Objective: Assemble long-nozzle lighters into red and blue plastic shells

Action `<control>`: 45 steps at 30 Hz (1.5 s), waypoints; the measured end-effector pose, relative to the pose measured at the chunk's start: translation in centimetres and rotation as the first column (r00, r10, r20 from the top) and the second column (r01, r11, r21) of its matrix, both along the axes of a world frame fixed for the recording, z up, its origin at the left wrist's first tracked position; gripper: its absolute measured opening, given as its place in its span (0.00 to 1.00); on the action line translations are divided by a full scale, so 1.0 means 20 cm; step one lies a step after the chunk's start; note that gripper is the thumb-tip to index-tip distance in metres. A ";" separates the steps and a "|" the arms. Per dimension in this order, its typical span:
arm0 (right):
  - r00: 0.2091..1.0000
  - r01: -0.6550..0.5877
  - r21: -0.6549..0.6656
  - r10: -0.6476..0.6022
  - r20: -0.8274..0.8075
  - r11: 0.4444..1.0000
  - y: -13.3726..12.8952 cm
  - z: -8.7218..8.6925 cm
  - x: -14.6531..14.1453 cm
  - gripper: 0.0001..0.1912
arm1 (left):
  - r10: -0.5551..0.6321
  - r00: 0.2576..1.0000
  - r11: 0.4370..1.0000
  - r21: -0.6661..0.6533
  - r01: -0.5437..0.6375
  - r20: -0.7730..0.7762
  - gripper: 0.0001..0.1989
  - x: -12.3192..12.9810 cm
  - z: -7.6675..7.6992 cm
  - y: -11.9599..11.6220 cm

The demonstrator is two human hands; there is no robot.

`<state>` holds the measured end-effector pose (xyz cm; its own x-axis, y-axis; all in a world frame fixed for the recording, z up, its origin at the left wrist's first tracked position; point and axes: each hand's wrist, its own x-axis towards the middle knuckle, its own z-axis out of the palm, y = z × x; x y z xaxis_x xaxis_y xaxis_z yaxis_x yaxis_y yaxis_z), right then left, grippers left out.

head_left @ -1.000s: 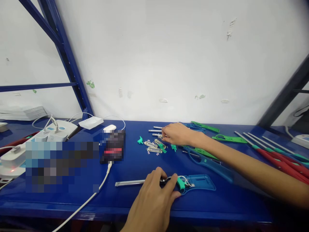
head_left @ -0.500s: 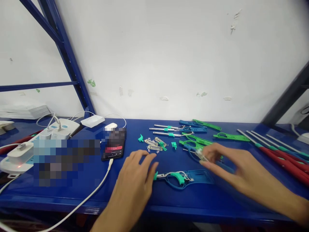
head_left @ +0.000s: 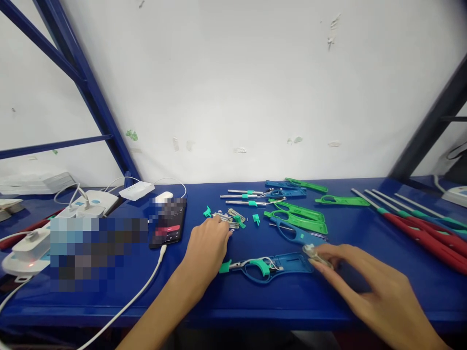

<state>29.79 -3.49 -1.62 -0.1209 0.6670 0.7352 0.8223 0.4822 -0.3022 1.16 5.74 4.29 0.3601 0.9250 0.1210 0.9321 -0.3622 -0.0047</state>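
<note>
My right hand (head_left: 372,277) pinches a clear plastic lighter fuel tank (head_left: 321,256) with a pale valve end. It is at the right end of a blue lighter housing half (head_left: 297,264). That half lies open on the table, holding a teal trigger (head_left: 260,266), white wire and part of a metal tube. My left hand (head_left: 207,248) is at the pile of clear fuel tanks (head_left: 237,214), its fingers bent and close together. What its fingertips hold, if anything, is hidden. Small teal pieces (head_left: 256,219) lie around the pile.
Green housing halves (head_left: 299,214) and a blue one (head_left: 292,234) lie behind. Metal tubes (head_left: 237,196) are behind the tanks. Red long lighters (head_left: 419,233) lie at right. At left are a phone (head_left: 171,223), a white cable (head_left: 146,282) and a power strip (head_left: 27,250).
My left hand has moved forward to the clear tanks, and its fingers have drawn together. My right hand has brought its fuel tank down nearer the open blue housing. The view has shifted slightly.
</note>
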 end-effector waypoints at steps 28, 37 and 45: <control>0.983 -0.158 -0.125 0.144 -0.118 0.979 0.04 0.10 -0.14 0.08 | -0.214 0.620 0.946 0.001 0.325 0.755 0.08 0.11 0.20 -0.12; 0.972 -0.135 -0.086 0.115 -0.205 0.987 0.04 0.09 -0.12 0.06 | -0.103 0.497 0.886 -0.148 0.440 0.862 0.06 0.22 0.14 -0.12; 0.971 -0.077 -0.078 0.057 -0.232 0.994 0.03 0.06 -0.12 0.07 | -0.164 0.434 0.901 -0.044 0.431 0.886 0.06 0.24 0.10 -0.11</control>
<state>27.32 -2.80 -0.45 -0.0028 0.7248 0.6890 0.6932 0.4980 -0.5211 5.91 3.50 6.36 0.4595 0.8231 0.3337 0.2519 -0.4811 0.8397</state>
